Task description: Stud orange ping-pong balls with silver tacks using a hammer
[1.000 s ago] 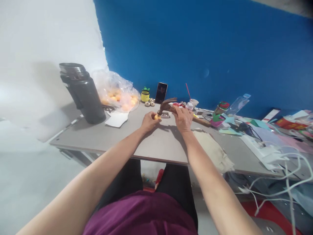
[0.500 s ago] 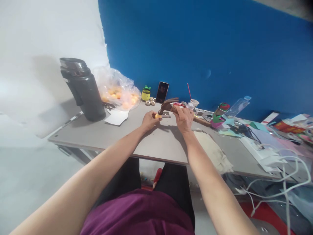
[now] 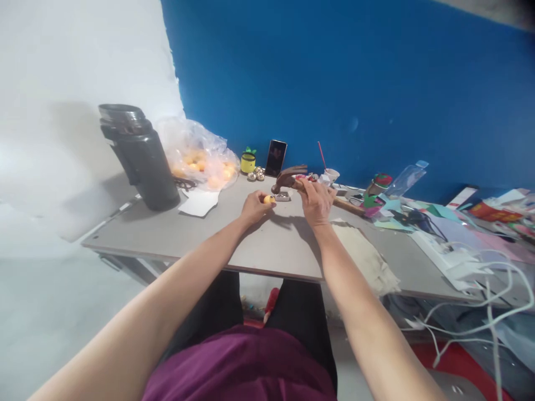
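Observation:
My left hand (image 3: 254,208) pinches a small yellow-orange ball (image 3: 268,199) with a dark mark on it, low over the tabletop. My right hand (image 3: 316,201) is wrapped round the wooden handle of a claw hammer (image 3: 287,178). The hammer's head hangs just above and to the right of the ball, claw pointing back to the right; whether its face touches the ball I cannot tell. Right behind the ball lies a small shallow metal tray (image 3: 283,196) with shiny bits in it, too small to name.
At left stand a tall dark flask (image 3: 140,161) and a clear plastic bag (image 3: 196,147) of orange balls, with white paper (image 3: 199,203) before it. A phone (image 3: 276,158) leans on the blue wall. A cloth (image 3: 363,253), papers and a power strip (image 3: 443,259) with cables lie right.
The hammer head came down close to the ball half a second ago and is now slightly higher and to the right. My left hand stays on the ball.

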A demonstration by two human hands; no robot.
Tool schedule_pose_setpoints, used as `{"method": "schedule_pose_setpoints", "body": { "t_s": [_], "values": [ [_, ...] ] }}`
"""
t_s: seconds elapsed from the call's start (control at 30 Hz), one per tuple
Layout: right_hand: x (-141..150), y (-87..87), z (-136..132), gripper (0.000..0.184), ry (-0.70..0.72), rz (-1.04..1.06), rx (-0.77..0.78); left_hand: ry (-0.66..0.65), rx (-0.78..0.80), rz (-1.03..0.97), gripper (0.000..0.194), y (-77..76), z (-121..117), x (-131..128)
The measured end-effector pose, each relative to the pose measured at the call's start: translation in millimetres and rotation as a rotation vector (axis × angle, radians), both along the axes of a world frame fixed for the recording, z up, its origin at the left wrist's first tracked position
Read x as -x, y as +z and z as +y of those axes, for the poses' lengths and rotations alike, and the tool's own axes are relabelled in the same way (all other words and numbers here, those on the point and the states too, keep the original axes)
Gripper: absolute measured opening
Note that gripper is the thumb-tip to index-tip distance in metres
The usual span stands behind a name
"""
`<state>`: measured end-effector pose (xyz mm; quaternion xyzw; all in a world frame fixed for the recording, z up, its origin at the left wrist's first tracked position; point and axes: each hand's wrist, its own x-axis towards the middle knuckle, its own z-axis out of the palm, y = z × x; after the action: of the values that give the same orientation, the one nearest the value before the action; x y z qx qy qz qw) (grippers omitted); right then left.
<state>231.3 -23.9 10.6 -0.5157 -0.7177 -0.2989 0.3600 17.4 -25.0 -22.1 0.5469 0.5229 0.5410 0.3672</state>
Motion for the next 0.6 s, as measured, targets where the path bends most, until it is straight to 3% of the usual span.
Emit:
{"method": "schedule_pose_setpoints", "body": {
  "t_s": [0.23,0.37,0.6],
  "values": [
    [7.5,-1.6,-2.2,0.034,0.041,-0.033,0.048,-0.021,-0.009,0.003,0.029,1.8,-1.7,0.6],
    [2.7,-2.6,1.3,0.039,0.009,0.046,-0.014,-0.027,-0.004,-0.025,0.032,2.5,-2.2,1.3],
    [1.9,-4.1,2.2,0.039,0.024,0.006,0.059,-0.014,0.004,-0.03,0.033,4.4,-2.9,2.1]
  ]
}}
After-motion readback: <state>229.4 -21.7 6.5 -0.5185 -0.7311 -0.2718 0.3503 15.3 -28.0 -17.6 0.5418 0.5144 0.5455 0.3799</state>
